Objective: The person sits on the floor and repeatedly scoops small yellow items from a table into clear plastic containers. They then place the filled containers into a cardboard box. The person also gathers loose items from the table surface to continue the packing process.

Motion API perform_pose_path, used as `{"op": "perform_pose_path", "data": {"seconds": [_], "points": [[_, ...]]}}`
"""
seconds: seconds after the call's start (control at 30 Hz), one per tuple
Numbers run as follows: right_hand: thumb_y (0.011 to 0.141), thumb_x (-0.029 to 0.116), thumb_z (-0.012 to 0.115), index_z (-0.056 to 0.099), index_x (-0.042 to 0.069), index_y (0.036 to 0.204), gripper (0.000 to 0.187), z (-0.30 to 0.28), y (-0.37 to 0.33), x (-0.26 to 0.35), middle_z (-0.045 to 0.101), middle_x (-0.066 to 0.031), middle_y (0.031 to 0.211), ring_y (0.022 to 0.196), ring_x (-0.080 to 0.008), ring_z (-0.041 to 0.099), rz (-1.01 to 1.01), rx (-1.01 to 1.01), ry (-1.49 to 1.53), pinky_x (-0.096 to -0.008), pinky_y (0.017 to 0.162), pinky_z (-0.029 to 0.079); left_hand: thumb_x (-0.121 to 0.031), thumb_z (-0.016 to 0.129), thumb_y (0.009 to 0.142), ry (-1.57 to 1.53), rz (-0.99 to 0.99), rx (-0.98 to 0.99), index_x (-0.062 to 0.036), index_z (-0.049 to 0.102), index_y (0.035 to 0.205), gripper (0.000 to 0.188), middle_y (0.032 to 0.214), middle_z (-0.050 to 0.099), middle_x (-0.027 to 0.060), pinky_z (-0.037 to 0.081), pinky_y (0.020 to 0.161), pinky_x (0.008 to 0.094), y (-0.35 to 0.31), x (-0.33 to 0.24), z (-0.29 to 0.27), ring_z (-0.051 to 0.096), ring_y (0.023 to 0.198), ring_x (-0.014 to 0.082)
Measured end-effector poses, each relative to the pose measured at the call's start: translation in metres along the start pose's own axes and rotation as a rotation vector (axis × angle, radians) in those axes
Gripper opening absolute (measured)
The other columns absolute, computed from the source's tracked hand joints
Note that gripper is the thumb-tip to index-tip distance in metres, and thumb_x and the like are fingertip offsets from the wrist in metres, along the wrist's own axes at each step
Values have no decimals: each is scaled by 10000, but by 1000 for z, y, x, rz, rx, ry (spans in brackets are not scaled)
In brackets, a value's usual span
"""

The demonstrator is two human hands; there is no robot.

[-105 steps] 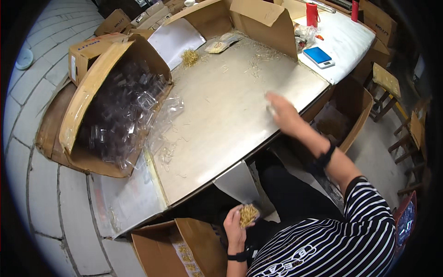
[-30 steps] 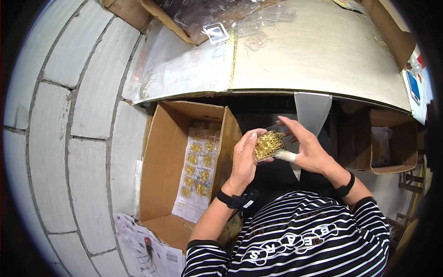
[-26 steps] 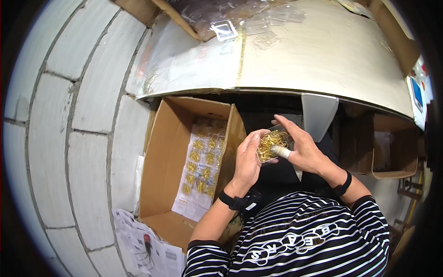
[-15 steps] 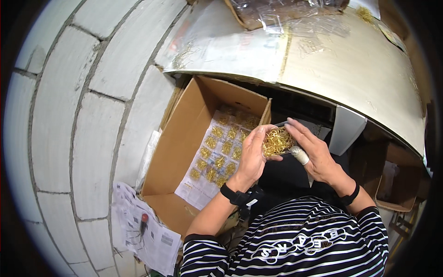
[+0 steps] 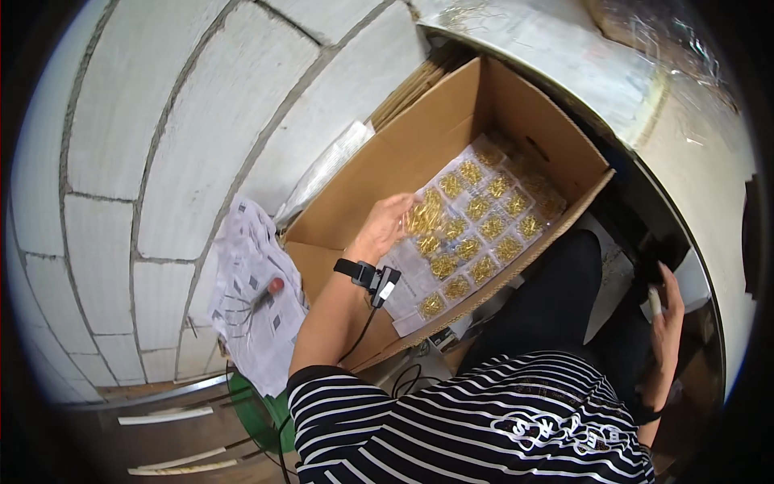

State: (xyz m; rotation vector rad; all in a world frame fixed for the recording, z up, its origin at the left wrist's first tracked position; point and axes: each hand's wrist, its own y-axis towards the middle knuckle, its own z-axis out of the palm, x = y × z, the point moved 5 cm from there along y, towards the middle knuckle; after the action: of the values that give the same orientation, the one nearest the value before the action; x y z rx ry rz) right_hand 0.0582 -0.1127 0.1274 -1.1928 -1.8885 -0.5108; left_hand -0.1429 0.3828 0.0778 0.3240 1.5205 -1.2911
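Over the left part of the cardboard box, the left hand grasps a clear case of gold-coloured pieces. The case is blurred, and I cannot tell whether it touches anything below. It sits at that hand's fingertips, well apart from the right hand. Inside the box, a printed sheet bears similar gold-filled cases set close together in rows. To the box's right, the right hand is released, fingers loosely extended, 1 digit wrapped in pale tape.

Left of the box spread pale blocks with dark joints. Next to the box's lower left corner lie crumpled printed papers, a red-handled tool on them; a green container shows below. Right of the box are 2 dark-trousered legs. Past its upper right side runs a pale table, clear plastic pieces upon it.
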Motion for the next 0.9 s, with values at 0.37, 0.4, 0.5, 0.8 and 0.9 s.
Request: {"op": "perform_pose_path", "data": {"seconds": [0.37, 0.4, 0.5, 0.8, 0.9], "points": [[800, -118, 497, 477, -12, 1294, 506, 17, -3, -3, 532, -201, 1280, 1166, -298, 525, 166, 206, -304, -339, 994, 399, -68, 542, 891, -105, -481, -554, -11, 619, 914, 99, 778, 608, 68, 487, 561, 306, -27, 219, -119, 601, 674, 167], [791, -120, 503, 479, -12, 1290, 511, 22, -2, -3, 528, -205, 1282, 1164, -314, 528, 99, 232, -358, -349, 991, 403, -61, 536, 889, -165, -457, -585, -8, 628, 907, 108, 766, 609, 68, 480, 562, 308, -28, 231, -122, 600, 674, 166], [765, -99, 543, 498, -17, 1265, 508, 31, 3, 11, 535, -218, 1258, 1151, -377, 526, 23, 285, -405, -384, 968, 420, -77, 514, 889, 6, -258, -701, -7, 638, 841, 149, 716, 600, 61, 470, 568, 312, -18, 263, -136, 586, 665, 171], [772, 108, 618, 577, 59, 1170, 402, 3, 7, 23, 615, -137, 1144, 1042, -318, 591, -79, 200, -436, -389, 867, 498, -194, 509, 900, 709, -55, -364, 4, 629, 947, 236, 908, 616, 89, 458, 697, 341, 97, 220, -83, 553, 805, 206], [844, 178, 611, 517, 54, 1241, 427, -38, 19, 20, 578, -165, 1203, 1055, -332, 586, -227, -6, -415, -398, 880, 497, -180, 513, 903, 808, 281, -418, 15, 620, 972, 233, 958, 607, 105, 447, 744, 344, 145, 122, 16, 548, 859, 218]]}}
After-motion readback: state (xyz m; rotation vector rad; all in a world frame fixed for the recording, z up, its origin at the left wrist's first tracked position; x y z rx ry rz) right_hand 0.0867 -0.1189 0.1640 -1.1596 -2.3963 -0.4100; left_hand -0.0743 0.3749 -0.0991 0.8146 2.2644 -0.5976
